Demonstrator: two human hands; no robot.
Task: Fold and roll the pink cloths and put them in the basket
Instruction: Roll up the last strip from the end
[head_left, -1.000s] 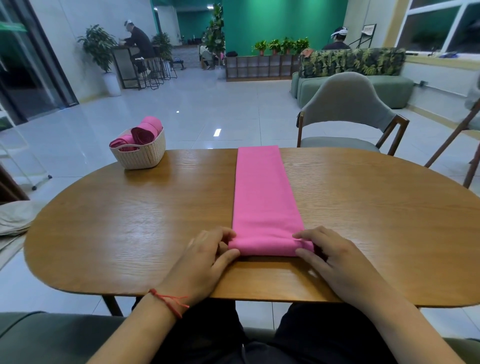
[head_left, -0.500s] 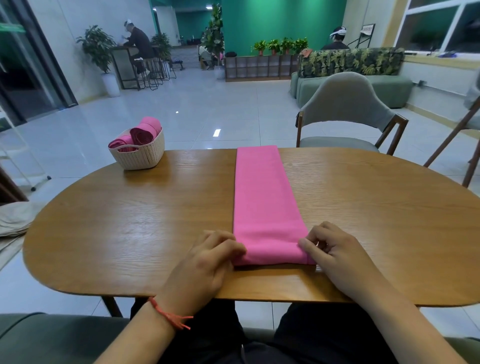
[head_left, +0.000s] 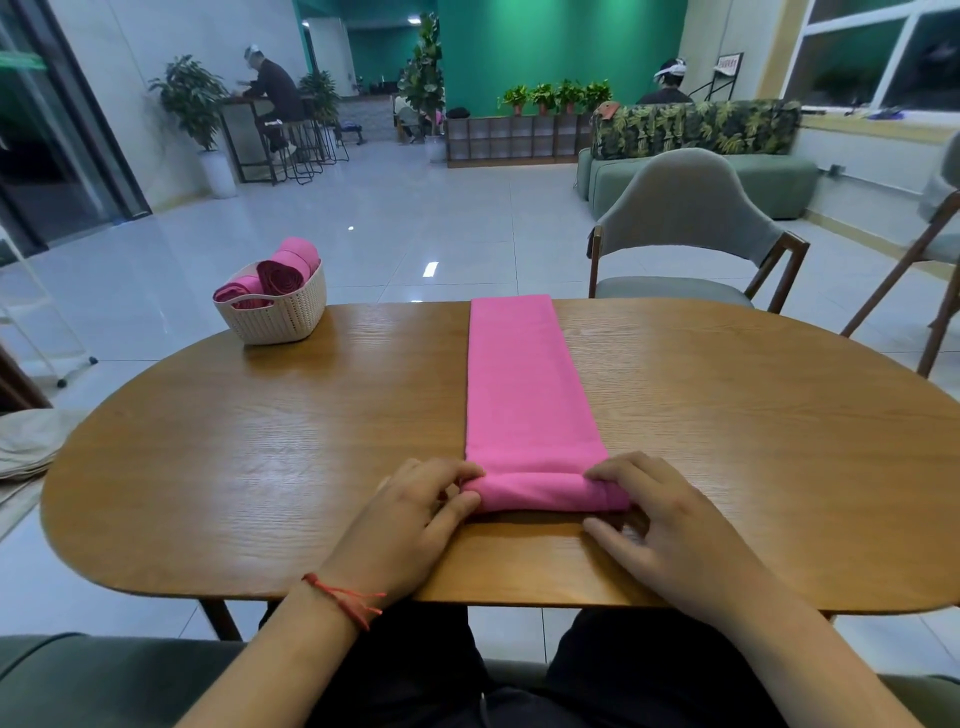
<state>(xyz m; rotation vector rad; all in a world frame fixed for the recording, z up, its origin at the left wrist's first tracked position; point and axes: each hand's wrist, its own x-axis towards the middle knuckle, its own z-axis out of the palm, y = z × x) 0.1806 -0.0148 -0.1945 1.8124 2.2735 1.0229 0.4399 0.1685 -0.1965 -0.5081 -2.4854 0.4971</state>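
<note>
**Left hand** (head_left: 415, 512): mine. Fingers curled over the left end of the roll (head_left: 545, 493), thumb tucked at its near side, gripping.

**Right hand** (head_left: 660, 525): fingers bent over the roll's right end, thumb low along the near side, gripping likewise.

**Step in hand**, as I judge it: rolling the pink cloth (head_left: 519, 384) away from me. To do it well, I press both ends evenly and advance the two hands together so the roll runs square to the strip. I draw back slightly at each turn for tightness. Uneven pressure would likely cone it.

**Pink cloth:** one folded strip, lying flat. It runs from the roll between my hands, close to the near edge of the tabletop (head_left: 260, 467), straight across to the far edge.

**Basket** (head_left: 280, 317): at the far left edge of the tabletop, well apart from both hands, holding rolled cloths (head_left: 280, 273).
</note>
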